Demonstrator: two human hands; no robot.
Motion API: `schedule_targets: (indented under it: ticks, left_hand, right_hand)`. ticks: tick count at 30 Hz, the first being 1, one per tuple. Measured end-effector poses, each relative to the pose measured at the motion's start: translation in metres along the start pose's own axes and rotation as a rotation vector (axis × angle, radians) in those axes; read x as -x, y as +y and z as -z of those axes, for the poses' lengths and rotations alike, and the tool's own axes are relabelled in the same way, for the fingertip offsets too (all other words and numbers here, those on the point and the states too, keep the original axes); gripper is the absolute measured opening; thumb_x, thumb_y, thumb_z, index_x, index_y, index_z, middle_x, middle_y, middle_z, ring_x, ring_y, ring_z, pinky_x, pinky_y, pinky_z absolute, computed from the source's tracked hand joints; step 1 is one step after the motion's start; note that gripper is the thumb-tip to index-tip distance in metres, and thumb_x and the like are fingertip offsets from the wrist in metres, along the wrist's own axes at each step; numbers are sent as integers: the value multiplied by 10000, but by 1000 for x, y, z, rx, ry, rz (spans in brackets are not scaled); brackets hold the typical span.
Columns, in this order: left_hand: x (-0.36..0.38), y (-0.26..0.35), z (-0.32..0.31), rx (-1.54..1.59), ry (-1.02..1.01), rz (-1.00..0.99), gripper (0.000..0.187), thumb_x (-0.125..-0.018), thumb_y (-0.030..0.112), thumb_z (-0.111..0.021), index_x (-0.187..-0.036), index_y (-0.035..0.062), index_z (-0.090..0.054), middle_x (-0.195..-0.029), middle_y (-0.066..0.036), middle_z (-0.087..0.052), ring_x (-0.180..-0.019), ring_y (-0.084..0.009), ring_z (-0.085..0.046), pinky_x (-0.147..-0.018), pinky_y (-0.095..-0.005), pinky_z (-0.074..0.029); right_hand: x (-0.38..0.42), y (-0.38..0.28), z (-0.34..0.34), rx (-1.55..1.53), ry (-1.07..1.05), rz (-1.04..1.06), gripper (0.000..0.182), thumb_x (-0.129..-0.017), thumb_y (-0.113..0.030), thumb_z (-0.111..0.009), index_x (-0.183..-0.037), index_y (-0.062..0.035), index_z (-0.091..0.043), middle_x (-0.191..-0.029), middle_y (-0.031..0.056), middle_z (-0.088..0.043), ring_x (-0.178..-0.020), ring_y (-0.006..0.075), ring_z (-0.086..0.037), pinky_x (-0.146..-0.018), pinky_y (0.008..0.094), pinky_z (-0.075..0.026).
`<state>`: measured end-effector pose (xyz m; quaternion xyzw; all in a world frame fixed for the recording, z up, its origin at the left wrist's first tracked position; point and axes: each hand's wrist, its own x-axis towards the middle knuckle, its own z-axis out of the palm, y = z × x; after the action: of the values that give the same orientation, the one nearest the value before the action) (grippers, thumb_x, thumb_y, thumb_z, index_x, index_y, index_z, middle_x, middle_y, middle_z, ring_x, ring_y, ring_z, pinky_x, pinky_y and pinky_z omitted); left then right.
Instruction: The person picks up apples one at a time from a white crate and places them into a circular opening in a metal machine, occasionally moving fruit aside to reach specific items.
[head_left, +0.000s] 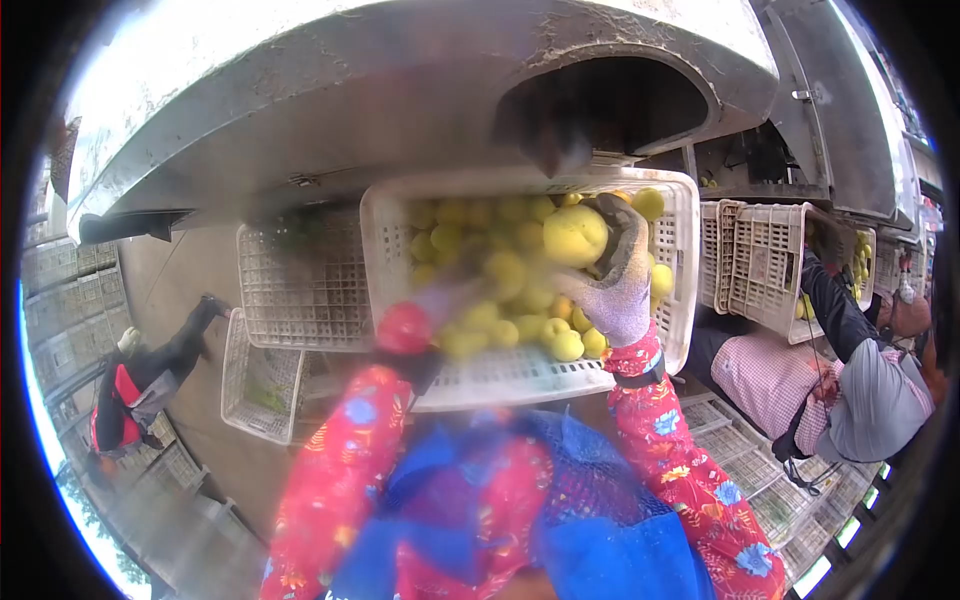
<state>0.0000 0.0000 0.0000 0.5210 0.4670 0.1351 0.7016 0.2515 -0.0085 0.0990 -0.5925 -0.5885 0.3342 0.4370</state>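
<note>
Over a white crate [683,240], the right hand [620,292] curls round a yellow fruit [575,236]; left hand [448,298] blurred, grip unclear

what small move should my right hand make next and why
Probably close a little more around the large yellow fruit: the fingers and thumb of the right hand curve at its side, but a firm grip isn't clear from this view.

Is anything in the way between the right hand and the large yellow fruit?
Nothing visible is: the gloved right hand curls around the large yellow fruit, with smaller fruit about them in the white crate.
</note>
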Motion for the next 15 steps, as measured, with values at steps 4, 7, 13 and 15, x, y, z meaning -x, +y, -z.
schedule_targets:
  ticks: [4,7,13,15]
  left_hand:
    - [14,95,-2,411,47,-271,655,-956,380,-656,-1452,32,-406,-1369,-109,-529,-1238,-210,-522,-1061,-349,-430]
    - [44,125,-6,527,128,-324,588,-948,257,-641,-1443,37,-413,-1287,-130,-591,-1135,-242,-615,-909,-375,-545]
    - [61,149,-30,697,121,-267,585,-970,313,-625,-1457,70,-411,-1269,-120,-595,-1025,-209,-621,-818,-377,-563]
    - [65,154,-32,741,114,-285,594,-986,366,-595,-1457,60,-402,-1274,-118,-586,-1012,-202,-629,-807,-352,-569]
  right_hand:
    - [-35,-17,15,130,123,124,821,-686,-66,-855,-1381,19,-425,-1287,190,-558,-1211,255,-560,-993,364,-493]
    - [-52,-33,-4,269,350,212,640,-719,-176,-849,-1244,33,-548,-1137,195,-632,-1132,330,-589,-974,431,-483]
    - [-116,-12,-8,1047,417,111,645,-785,-322,-808,-1247,42,-545,-1145,249,-618,-1083,453,-560,-969,511,-449]
    - [-119,-19,4,1002,402,117,622,-788,-275,-805,-1253,47,-546,-1159,230,-626,-1110,399,-586,-970,475,-469]
